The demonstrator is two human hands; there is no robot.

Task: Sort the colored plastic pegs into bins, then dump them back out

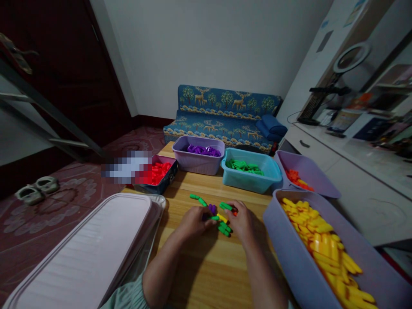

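Observation:
My left hand (194, 221) is closed at the middle of the table, its fingertips on a small green plastic building piece (214, 218). Just beyond these fingertips is a purple piece (212, 209). Another green piece (225, 206) is pinched in my right hand (242, 219), and a bit of an orange piece (235, 212) shows by those fingers. Between the hands lies a yellow piece (222, 218), with green pieces (224, 229) below it. Two more green pieces (198, 198) extend to the upper left. My fingers hide where the pieces join.
Around the wooden table (206, 266) stand a purple-filled bin (198, 165), a blue bin (247, 182) of green pieces, a lilac bin (309, 171) of orange pieces, a large bin (277, 227) of yellow pieces and a dark box (165, 182) of red ones. Pale lids (86, 253) lie left.

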